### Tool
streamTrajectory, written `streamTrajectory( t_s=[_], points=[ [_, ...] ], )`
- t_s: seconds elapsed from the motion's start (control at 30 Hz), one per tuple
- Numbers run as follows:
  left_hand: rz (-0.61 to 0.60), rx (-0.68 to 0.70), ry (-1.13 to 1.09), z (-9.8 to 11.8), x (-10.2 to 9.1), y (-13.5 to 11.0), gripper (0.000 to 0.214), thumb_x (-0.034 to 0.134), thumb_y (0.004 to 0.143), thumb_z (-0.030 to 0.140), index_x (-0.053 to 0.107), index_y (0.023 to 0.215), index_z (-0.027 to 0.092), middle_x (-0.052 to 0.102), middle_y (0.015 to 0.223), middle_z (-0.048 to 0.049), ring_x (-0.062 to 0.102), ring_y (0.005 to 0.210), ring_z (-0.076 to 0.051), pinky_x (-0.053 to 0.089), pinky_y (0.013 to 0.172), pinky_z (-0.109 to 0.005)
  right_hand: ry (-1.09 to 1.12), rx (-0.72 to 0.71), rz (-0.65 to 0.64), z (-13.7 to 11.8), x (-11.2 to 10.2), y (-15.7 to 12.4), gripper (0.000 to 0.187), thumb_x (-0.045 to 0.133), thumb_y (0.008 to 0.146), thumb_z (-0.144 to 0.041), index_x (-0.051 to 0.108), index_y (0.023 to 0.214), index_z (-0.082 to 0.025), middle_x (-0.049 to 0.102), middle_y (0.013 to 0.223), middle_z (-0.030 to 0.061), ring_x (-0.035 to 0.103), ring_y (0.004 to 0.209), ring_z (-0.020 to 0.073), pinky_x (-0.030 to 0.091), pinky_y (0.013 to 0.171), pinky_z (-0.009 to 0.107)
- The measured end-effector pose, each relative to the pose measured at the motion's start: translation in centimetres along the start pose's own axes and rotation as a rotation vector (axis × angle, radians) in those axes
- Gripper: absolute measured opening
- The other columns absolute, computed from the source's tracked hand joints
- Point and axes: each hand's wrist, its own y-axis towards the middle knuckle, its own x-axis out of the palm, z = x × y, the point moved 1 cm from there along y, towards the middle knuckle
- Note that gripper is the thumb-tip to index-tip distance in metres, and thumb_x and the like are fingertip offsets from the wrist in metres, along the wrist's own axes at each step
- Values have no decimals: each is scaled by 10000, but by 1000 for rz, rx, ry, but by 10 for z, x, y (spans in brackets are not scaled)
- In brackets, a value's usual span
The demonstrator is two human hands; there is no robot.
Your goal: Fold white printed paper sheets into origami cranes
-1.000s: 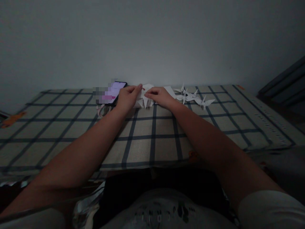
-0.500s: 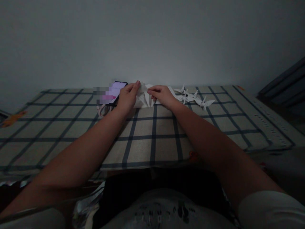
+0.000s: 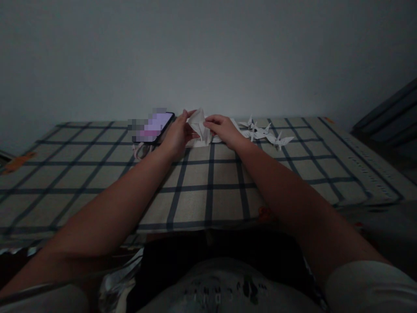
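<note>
A partly folded piece of white paper (image 3: 200, 121) stands raised between my hands near the wall side of the table. My left hand (image 3: 177, 135) grips its left side, the fingers parted around the paper. The thumb and index finger of my right hand (image 3: 225, 130) pinch its right edge, the other fingers curled under. Beneath it, more flat white paper (image 3: 203, 144) lies on the cloth, partly covered. Several white folded paper cranes (image 3: 278, 141) lie just right of my right hand.
A phone (image 3: 158, 125) with a lit, partly blurred screen lies left of my left hand, with a pale looped strap (image 3: 142, 151) at its lower end. A checked cloth (image 3: 195, 204) covers the table. A plain wall (image 3: 208, 56) rises behind.
The paper has been turned and now shows a pointed, opened-up shape. My left fingers have shifted from a pinch at its top to around its left side. My right hand has moved slightly.
</note>
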Motion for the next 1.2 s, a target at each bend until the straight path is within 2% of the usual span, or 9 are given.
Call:
streamTrajectory(
  t_s=[0.2,0.5,0.7,0.83,1.0,1.2],
  points=[
    [-50,-49,-76,1,-3,-1,506,514,850,670,633,921,183,722,868,-89,707,839,-212,570,742,-326,7,-5,-20,-2,0,-1,246,653,833,-426,629,869,-184,631,864,9,559,748,101,478,600,194],
    [-12,-35,-61,5,-1,-2,293,625,818,457,645,937,190,727,839,-42,703,770,-162,570,705,-259,33,-3,27,-3,2,-1,182,680,820,-348,614,840,-179,616,820,-2,567,751,108,526,717,245],
    [-83,-34,-103,8,-3,-4,263,588,834,383,688,922,157,746,962,-76,710,938,-192,575,827,-295,28,-39,85,-3,0,2,155,680,805,-309,602,801,-176,621,782,-5,567,721,100,515,722,247],
    [-120,-13,-50,11,-2,-8,252,658,809,387,716,914,166,746,998,-76,703,985,-205,566,867,-308,35,-48,88,1,-1,4,172,673,802,-334,594,818,-181,623,785,-9,573,729,99,515,729,248],
    [-137,-1,-23,8,-5,-7,345,772,735,460,738,922,172,754,966,-78,706,946,-201,568,852,-302,39,-46,78,-5,-1,1,168,673,806,-316,588,806,-171,622,781,-6,572,727,97,508,731,250],
    [-148,24,9,2,-8,-2,426,825,672,472,760,943,151,762,934,-78,707,912,-192,562,870,-303,43,-76,63,-6,0,0,154,697,789,-284,600,771,-166,614,738,-23,560,690,87,499,704,242]
  ],
)
